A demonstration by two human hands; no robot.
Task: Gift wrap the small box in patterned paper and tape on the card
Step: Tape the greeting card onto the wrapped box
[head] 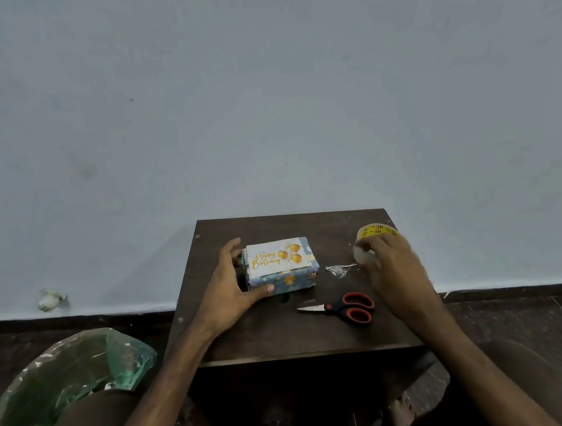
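A small box (pixel 294 279) wrapped in blue patterned paper sits in the middle of a small dark table (pixel 283 338). A white "Happy Birthday" card (pixel 278 257) with gold balloons lies flat on its top. My left hand (pixel 231 285) holds the box at its left end, thumb along the front face and fingers curved over the back corner. My right hand (pixel 393 264) grips a roll of clear tape with a yellow core (pixel 375 233) at the table's right side. A crumpled strip of clear tape (pixel 339 269) lies between the box and the roll.
Scissors with red and black handles (pixel 344 308) lie on the table in front of the box, blades pointing left. A green plastic bag (pixel 60 385) sits on the floor at the left. A pale wall stands right behind the table. My knees flank the table.
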